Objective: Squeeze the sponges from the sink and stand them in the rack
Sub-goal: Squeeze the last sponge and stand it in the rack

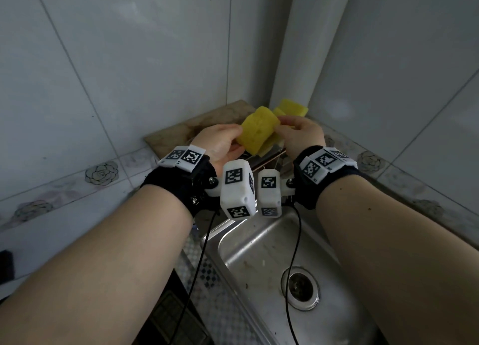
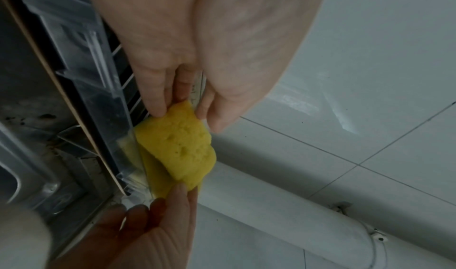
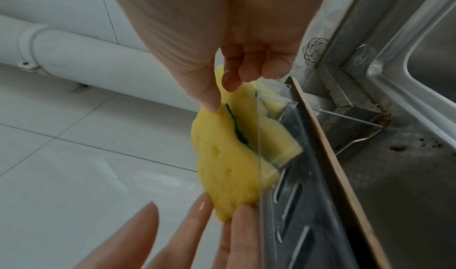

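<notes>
Both hands hold one yellow sponge [image 1: 259, 130] just above the clear plastic rack [image 1: 270, 154] in the back corner. My left hand [image 1: 237, 139] pinches its left end between thumb and fingers, and my right hand [image 1: 283, 125] pinches the right end. The sponge [image 2: 180, 146] bends between them; a green scouring layer [image 3: 237, 130] shows along its fold. In the right wrist view a second yellow sponge [image 3: 279, 142] sits behind the rack's clear wall. Another sponge [image 1: 294, 107] stands at the back of the rack. No sponge shows in the steel sink [image 1: 248, 251].
The drain [image 1: 300, 287] lies at the sink's near right. Tiled walls meet behind the rack, with a white pipe [image 1: 293, 59] running up the corner. Two black cables hang from the wrist cameras over the basin. A patterned counter strip [image 1: 204, 272] borders the sink's left rim.
</notes>
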